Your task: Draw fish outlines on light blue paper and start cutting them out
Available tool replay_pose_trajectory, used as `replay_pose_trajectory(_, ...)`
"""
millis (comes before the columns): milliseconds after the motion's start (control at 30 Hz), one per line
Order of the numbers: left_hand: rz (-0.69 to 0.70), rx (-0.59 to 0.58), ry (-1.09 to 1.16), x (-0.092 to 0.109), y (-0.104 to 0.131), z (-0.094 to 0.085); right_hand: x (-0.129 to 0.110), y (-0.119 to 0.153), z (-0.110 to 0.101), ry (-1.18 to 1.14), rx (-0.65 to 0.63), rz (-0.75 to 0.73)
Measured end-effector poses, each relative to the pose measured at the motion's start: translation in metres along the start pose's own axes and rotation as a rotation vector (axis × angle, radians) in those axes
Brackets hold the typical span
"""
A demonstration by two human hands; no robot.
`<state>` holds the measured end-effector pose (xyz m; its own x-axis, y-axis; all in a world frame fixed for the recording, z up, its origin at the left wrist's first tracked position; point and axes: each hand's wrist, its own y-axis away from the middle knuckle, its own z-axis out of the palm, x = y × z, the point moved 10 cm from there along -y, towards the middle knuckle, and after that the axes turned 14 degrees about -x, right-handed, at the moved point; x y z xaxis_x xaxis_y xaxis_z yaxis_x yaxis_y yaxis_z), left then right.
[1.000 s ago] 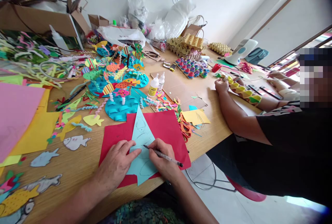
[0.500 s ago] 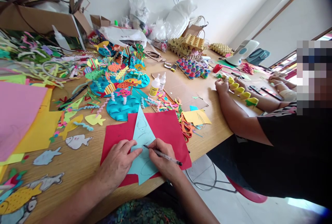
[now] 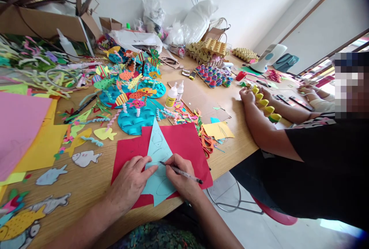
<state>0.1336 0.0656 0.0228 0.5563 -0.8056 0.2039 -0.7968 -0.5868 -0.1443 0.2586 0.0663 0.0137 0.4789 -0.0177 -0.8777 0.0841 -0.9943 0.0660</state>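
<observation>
Red paper (image 3: 184, 139) is backing blue paper (image 3: 158, 149). Right hand (image 3: 184, 188) is pinching pen (image 3: 190, 176) low for control; beside that grip, spread left hand (image 3: 129, 177) is bracing.

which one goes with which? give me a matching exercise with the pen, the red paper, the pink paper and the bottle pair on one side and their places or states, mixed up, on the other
Things:
1. pen
2. red paper
3. pink paper
4. bottle pair

Places or states:
A. at the far left, over yellow paper
B. upright, side by side
C. held in the right hand
D. directly under the blue paper

Pairs: 1-C, 2-D, 3-A, 4-B
</observation>
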Motion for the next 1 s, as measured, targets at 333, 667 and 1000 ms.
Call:
replay_pose_trajectory(333,-0.006,-0.001,0.001,-0.0011,0.0009,0.0026,-0.0012,0.0007,-0.0032,0.004,0.027,-0.02)
replay_pose_trajectory(667,-0.018,0.0,0.022,-0.0014,0.0012,0.0035,-0.0008,0.0005,-0.0022,0.028,0.027,-0.022)
replay_pose_trajectory(1000,-0.004,0.01,0.025,-0.0015,0.0007,-0.0006,-0.001,0.0012,-0.0054,0.007,0.051,0.0)
